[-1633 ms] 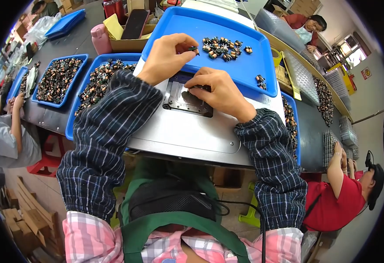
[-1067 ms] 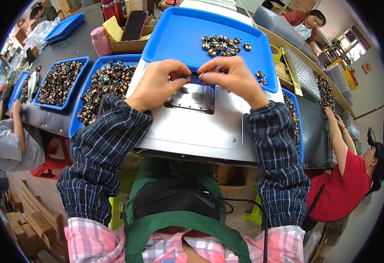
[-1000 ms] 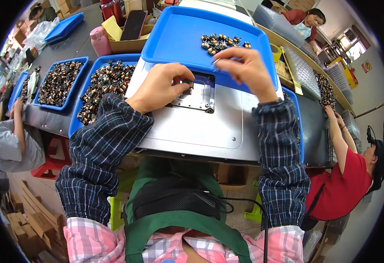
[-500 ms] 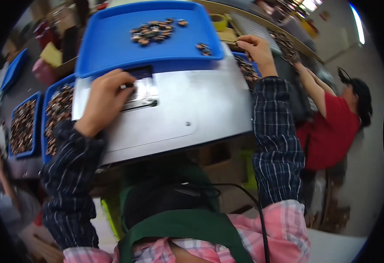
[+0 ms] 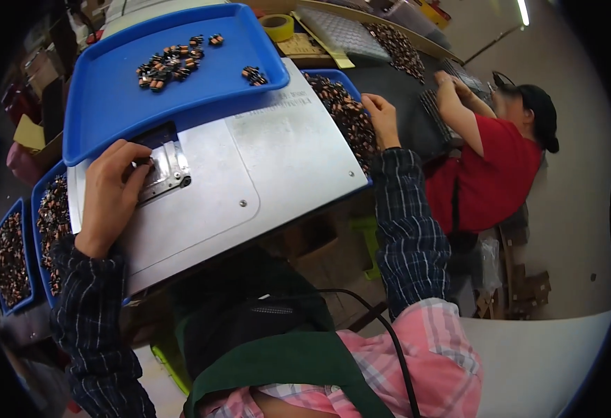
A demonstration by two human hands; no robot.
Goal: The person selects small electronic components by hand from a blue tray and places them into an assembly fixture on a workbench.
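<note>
Since the frame from one second ago, the right hand (image 5: 383,120) has been carried from the near rim of the raised tray to the side tray, and the view has been swung rightward; the left hand (image 5: 113,187) is kept at the metal plate (image 5: 177,168). By this parting of the hands, the work seems to be split between two places: the plate is attended by one hand, the loose stock by the other.

Nearest, the person's front is covered by a green apron (image 5: 270,362), crossed by a black cable (image 5: 389,327). Beyond it, a small dark part (image 5: 146,162) appears to be pinched between the left thumb and fingers, just over the plate, which is set into a silver worktop (image 5: 298,150). At the right, the fingers are bent together beside the outer edge of the blue side tray (image 5: 349,80) — whether anything is gripped there cannot be told. That tray is heaped with copper-and-black parts (image 5: 340,108).

Farther back, a loose cluster (image 5: 171,67) and a smaller group (image 5: 253,75) of similar parts are held in the raised blue tray (image 5: 187,117). Behind it, a yellow tape roll (image 5: 277,28) is seen, and at the far right a co-worker in red (image 5: 504,167) is bent over the dark bench.
</note>
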